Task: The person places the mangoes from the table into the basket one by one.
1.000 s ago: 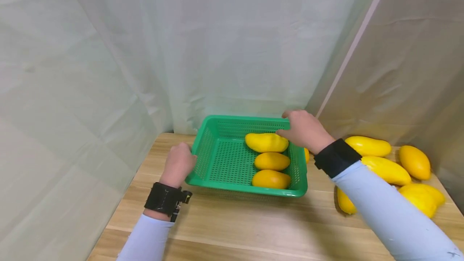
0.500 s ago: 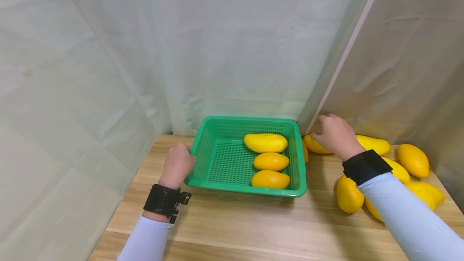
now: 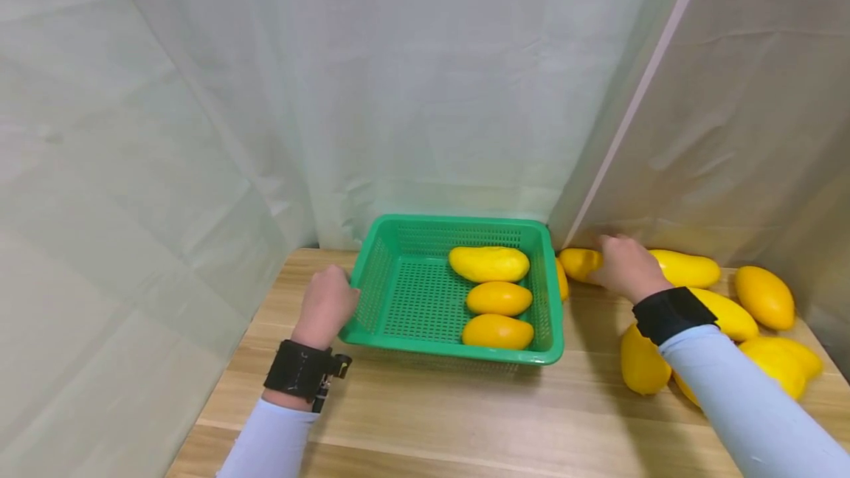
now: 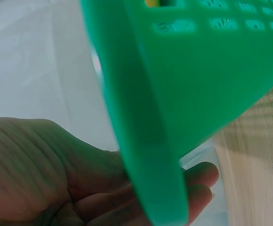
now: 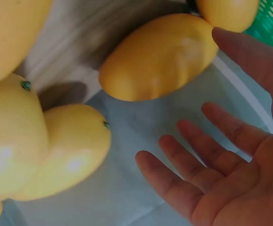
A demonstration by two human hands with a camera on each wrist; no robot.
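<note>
My left hand (image 3: 325,307) grips the left rim of a green plastic basket (image 3: 451,350). In the left wrist view, its thumb and fingers lie on opposite sides of the rim (image 4: 141,141). Three yellow mangoes lie at the basket's right: a long one (image 3: 490,264) at the back, then two smaller ones (image 3: 499,299) in front. Right of the basket, my right hand (image 3: 629,268) reaches over a mango (image 3: 579,264) by the back curtain. The right wrist view has its fingers spread apart beside this mango (image 5: 160,56), the thumb tip right at one end.
Several more mangoes lie on the right of the wooden table (image 3: 425,419), among them a long one (image 3: 685,269) and a rounder one (image 3: 764,297). Another mango (image 3: 562,280) sits against the basket's right wall. Pale curtains (image 3: 425,94) hang behind and at both sides.
My right hand has moved from above the basket's back right corner rightward, then down to the mango by the curtain. The left hand has kept its hold on the rim.
</note>
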